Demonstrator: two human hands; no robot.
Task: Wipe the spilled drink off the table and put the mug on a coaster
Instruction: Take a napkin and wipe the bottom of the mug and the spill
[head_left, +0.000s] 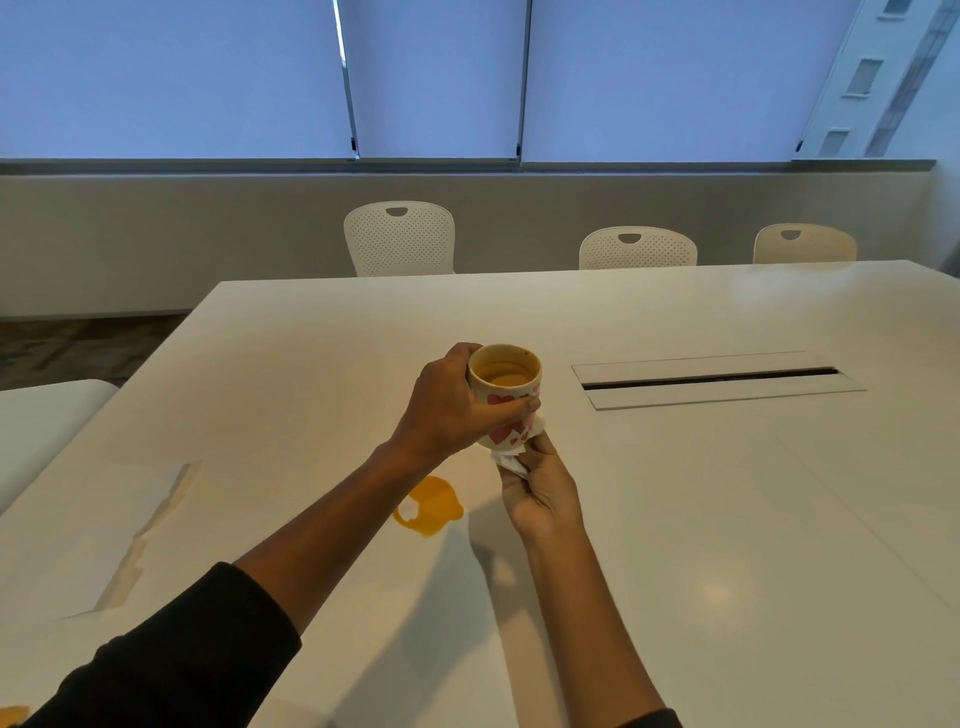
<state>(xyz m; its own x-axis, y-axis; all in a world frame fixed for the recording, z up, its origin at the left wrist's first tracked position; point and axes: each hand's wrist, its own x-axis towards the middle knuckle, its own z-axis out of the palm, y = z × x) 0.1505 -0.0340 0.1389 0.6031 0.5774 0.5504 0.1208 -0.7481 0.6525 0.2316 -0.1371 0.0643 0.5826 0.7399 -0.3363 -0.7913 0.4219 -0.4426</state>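
My left hand (447, 410) grips a white mug (506, 387) with red hearts and holds it in the air above the white table (727, 519). Brownish drink fills part of the mug. Under the mug's base, my right hand (543, 491) presses a crumpled white tissue (511, 461) against it. An orange puddle of spilled drink (431, 506) lies on the table just below and left of the hands. No coaster shows in this view.
A long cable hatch (717, 379) is set into the table to the right of the mug. Flat white paper sheets (104, 530) lie at the left. Three white chairs (400, 239) stand along the far edge. A small orange spot (13, 714) sits at the bottom left corner.
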